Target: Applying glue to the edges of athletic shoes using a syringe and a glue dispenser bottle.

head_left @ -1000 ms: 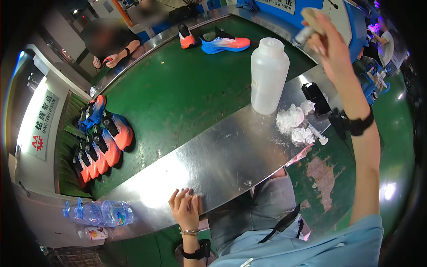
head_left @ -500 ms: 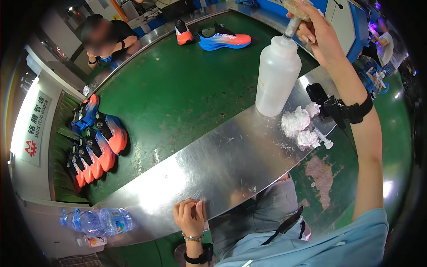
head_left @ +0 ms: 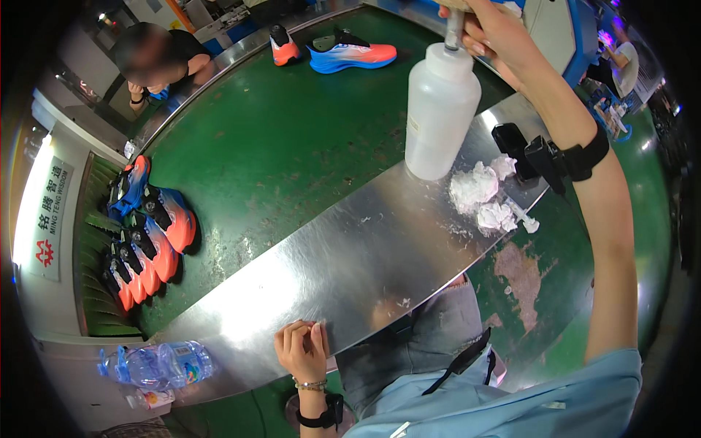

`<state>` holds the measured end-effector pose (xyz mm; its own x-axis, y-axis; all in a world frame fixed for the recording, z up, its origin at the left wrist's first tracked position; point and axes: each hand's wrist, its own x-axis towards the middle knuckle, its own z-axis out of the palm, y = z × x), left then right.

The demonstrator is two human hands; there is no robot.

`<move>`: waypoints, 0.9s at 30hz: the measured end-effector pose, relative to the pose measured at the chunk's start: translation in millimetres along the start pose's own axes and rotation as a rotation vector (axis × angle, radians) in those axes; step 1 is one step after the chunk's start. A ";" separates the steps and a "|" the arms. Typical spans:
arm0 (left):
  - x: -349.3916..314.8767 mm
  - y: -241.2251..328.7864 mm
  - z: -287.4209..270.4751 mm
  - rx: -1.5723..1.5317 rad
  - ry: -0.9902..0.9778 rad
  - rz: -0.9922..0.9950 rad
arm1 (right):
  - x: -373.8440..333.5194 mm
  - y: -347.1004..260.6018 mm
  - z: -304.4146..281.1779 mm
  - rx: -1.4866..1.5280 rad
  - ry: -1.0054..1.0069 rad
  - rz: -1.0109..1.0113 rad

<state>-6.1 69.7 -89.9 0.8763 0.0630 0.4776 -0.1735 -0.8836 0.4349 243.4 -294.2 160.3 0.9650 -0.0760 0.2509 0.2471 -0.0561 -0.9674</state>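
At the upper right, my right hand (head_left: 498, 35) is closed round a clear shaft with a tan, rounded top (head_left: 458, 4); the picture's edge cuts off part of that top. The shaft's lower end stands in the neck of a white translucent squeeze bottle (head_left: 442, 109), upright on the metal strip (head_left: 350, 248). Beside the bottle lie crumpled white papers (head_left: 478, 191) and a small translucent plastic piece (head_left: 522, 216). My left hand (head_left: 301, 342) rests at the strip's near edge, fingers loosely curled in, with nothing visible in them.
Several orange-and-blue sneakers (head_left: 157, 248) stand at the left of the green belt (head_left: 292, 160); another sneaker (head_left: 350, 57) and a shoe seen end-on (head_left: 283, 45) sit at its far end. Large plastic bottles (head_left: 164, 363) lie lower left. A person (head_left: 157, 62) sits across; another (head_left: 621, 62) is far right.
The whole view has shifted slightly, so the bottle, shoes and papers appear a little further left and higher. My right hand still grips the shaft in the bottle; my left hand keeps its place.
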 end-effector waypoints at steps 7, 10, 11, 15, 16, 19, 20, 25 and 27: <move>-0.1 7.3 -4.3 0.058 -0.095 0.031 | -12.6 -8.9 -8.0 -0.078 -0.138 0.033; 3.4 11.4 -5.2 0.119 -0.132 0.105 | -15.5 -10.6 -17.0 -0.101 -0.175 0.044; 5.4 13.0 -5.5 0.119 -0.141 0.127 | -13.3 -9.3 -19.9 -0.123 -0.182 0.058; 16.1 19.5 -1.3 0.117 -0.128 0.155 | -9.1 16.4 -26.4 -0.217 -0.219 -0.139; 19.1 21.2 1.1 0.113 -0.134 0.152 | -10.2 25.4 -27.1 -0.240 -0.237 -0.251; 26.1 28.7 10.2 0.130 -0.138 0.170 | -14.9 54.3 -17.4 -0.353 -0.061 -0.326; 29.4 30.8 12.6 0.150 -0.135 0.185 | -14.7 61.2 -11.6 -0.341 0.056 -0.266; 36.8 42.0 11.4 0.191 -0.104 0.135 | -18.2 69.9 -4.3 -0.477 -0.038 -0.186; 33.5 44.1 4.2 0.222 -0.069 0.061 | -17.9 70.4 -3.4 -0.570 0.034 -0.184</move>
<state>17.5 31.0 -57.9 0.8974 -0.0187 0.4407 -0.1305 -0.9657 0.2246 243.2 -300.1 87.8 0.9050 -0.0458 0.4229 0.3151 -0.5958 -0.7388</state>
